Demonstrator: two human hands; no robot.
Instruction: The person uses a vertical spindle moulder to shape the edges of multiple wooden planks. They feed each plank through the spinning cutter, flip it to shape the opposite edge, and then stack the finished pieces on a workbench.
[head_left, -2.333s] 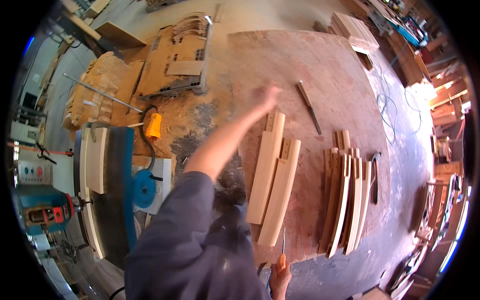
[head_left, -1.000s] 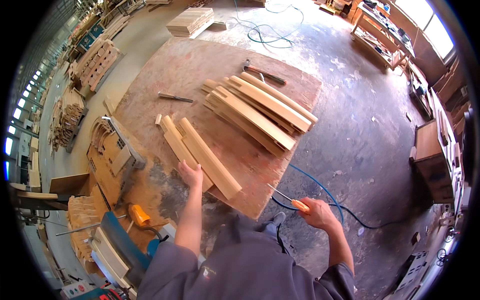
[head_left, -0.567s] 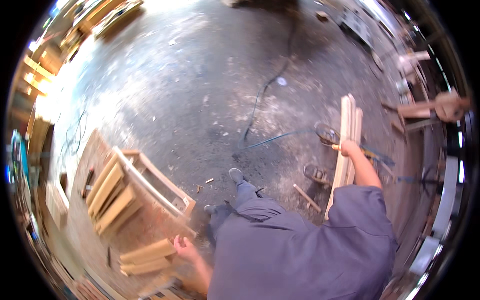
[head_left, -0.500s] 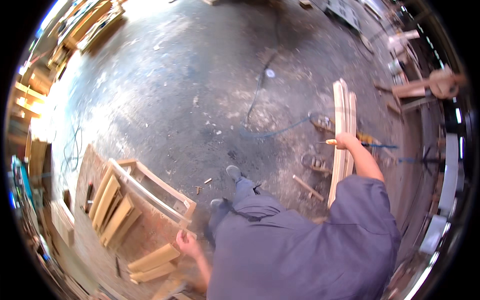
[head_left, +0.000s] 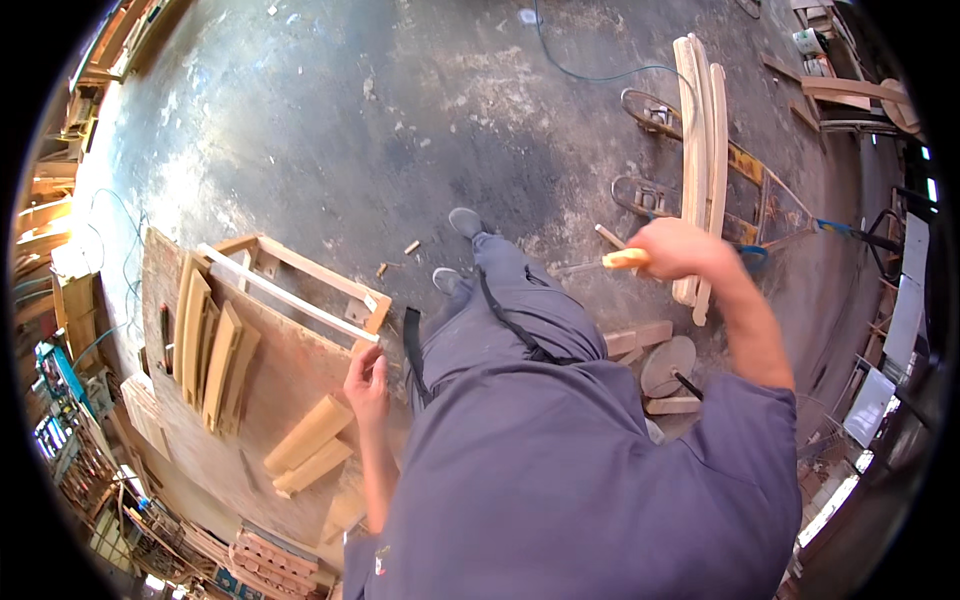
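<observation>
The right hand (head_left: 678, 250) is reaching out to the person's right at arm's length, fingers wrapped tight around the orange handle of a slim tool (head_left: 612, 261); its thin metal shaft is pointing back toward the body, probably a chisel or screwdriver, though the tip is too small to tell. Held this way, the point is staying clear of the legs.

Just beyond that hand, a bundle of long curved slats (head_left: 702, 150) is standing on end on the concrete floor (head_left: 380, 110), apparently leaning against a metal frame (head_left: 765, 205) so the pieces are staying upright and together. Near the elbow, offcuts and a round disc (head_left: 668, 366) are lying on the floor.

The left hand (head_left: 366, 378) is hanging low beside the hip, fingers loosely curled, holding nothing that can be made out. It is hovering at the near edge of a board worktop (head_left: 285, 375); contact cannot be confirmed. Two short blocks (head_left: 308, 445) are lying side by side just below that hand. Farther out, curved slats (head_left: 208, 345) are lying in a row, seemingly sorted, and an open wooden frame (head_left: 300, 280) is resting on the worktop's far edge.

A blue cable (head_left: 590, 70) is trailing across the floor, well away from both hands.
</observation>
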